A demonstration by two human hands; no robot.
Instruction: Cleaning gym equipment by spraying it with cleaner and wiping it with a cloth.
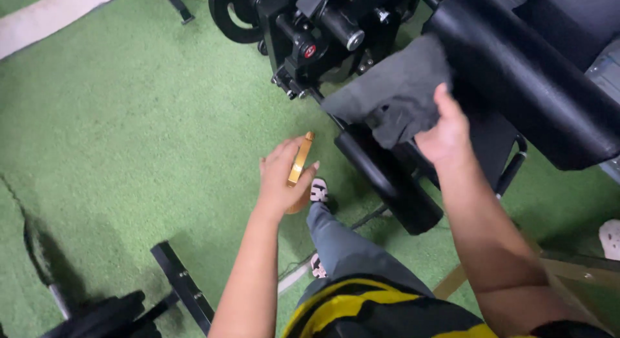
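Behind the grey cloth (pixel 394 92), right hand (pixel 445 134) fingertips are hidden.

Your right hand (pixel 445 134) grips a soft, matt grey cloth (pixel 397 86) against a smooth black padded roller (pixel 523 73) with a dull vinyl sheen. Your left hand (pixel 281 176) holds a glossy gold object (pixel 300 158), metal by its look. At 12 o'clock sits matt black metal machine hardware (pixel 310 28); the floor (pixel 129 118) is rough green turf.
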